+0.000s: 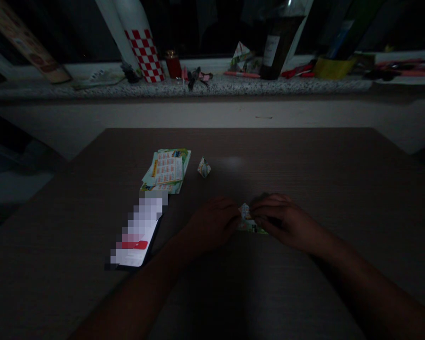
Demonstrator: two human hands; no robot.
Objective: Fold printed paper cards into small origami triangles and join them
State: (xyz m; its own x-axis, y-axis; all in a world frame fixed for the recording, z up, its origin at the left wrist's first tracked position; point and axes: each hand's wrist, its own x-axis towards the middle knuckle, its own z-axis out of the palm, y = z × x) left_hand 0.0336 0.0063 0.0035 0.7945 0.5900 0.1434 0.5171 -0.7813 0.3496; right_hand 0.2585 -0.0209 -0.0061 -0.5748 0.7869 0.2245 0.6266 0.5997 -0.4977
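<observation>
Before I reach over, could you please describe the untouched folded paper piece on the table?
On the brown table, find the pile of green and white printed papers. Just right of it sits a small, multicoloured folded paper piece, pointed, unlike the flat pile.

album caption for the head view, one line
In dim light, left hand and right hand handle a small printed paper.

The table (322, 165) bears cards (168, 171), a phone (136, 255), a folded paper (204, 168) and a green slip (251, 228).
</observation>
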